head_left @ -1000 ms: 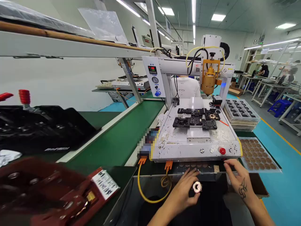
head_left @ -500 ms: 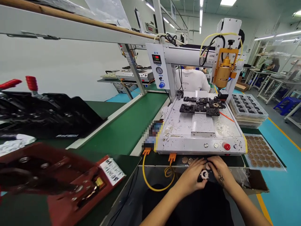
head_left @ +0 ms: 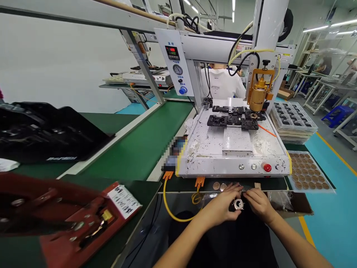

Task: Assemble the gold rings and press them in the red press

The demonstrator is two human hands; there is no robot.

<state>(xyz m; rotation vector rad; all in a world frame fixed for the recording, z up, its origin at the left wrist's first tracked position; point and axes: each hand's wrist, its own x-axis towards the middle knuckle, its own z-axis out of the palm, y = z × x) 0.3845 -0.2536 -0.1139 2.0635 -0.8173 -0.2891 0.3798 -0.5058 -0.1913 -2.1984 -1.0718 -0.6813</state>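
Observation:
My left hand (head_left: 224,204) is closed around a small round metal watch case (head_left: 238,204), pinching it between thumb and fingers above my dark-clothed lap. Close beside it, my right hand (head_left: 259,204) has its fingers bent together at the upper right of the case. Whatever those fingers hold is too small or hidden to name. A small tan piece (head_left: 257,185) shows just behind the right hand. Two round brown discs (head_left: 216,185) lie on the table edge left of my hands.
Ahead stands a white press machine (head_left: 200,160) with a gold press head (head_left: 258,97) above black fixtures (head_left: 233,120). On the right are stacked trays (head_left: 294,119) and a sheet of brown discs (head_left: 308,172). A red clamp tool (head_left: 83,227) and green conveyor (head_left: 150,145) lie left.
The gold press head has come down close to the fixtures. The brown disc seen at my right fingertips is no longer visible there. My view has shifted slightly.

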